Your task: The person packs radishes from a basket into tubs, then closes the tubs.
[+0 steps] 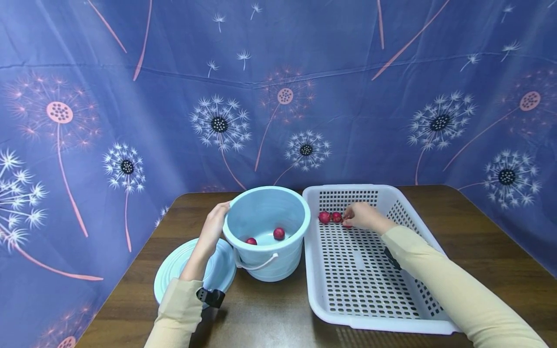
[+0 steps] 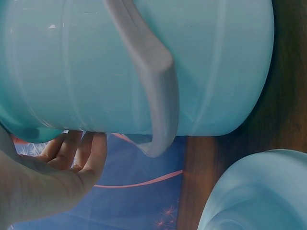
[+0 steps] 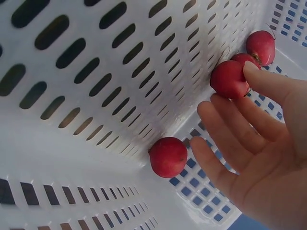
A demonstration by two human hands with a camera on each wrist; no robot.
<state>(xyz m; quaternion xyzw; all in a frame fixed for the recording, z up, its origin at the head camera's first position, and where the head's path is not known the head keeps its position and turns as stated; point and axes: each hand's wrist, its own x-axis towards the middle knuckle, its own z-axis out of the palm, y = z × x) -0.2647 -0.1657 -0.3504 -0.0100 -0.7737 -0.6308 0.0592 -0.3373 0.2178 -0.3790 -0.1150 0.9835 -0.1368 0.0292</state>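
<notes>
Left hand [image 1: 211,229] is up against the bucket [image 1: 285,261], fingers bent on the outer wall near the rim. Thumb doesn't show, so I can't tell if it grips or only braces. Right hand [image 1: 365,216] is down in the white basket [image 1: 311,270], thumb and fingers pinching a red radish [image 3: 229,80].

That radish sits low by the basket wall; can't tell if it's clear of the floor. Two more radishes [image 3: 261,45] lie in a row on the thumb side, one loose radish [image 3: 168,157] just beside the little finger. Another pair [image 1: 279,234] is in the bucket, between my two hands.

Handling guess: light, stiff, won't squash under a normal pinch. Skin looks smooth and rounded, so I'd expect it to roll or squirt out if caught off-centre. Nicked skin is my bigger worry than crushing. I'd hold it round the widest part, thumb opposite two fingertips, and keep off the thin root and stem ends; they'd likely snap. Bucket reads as light plastic: hold the rim, not the handle [image 2: 165,96], which probably swings.
</notes>
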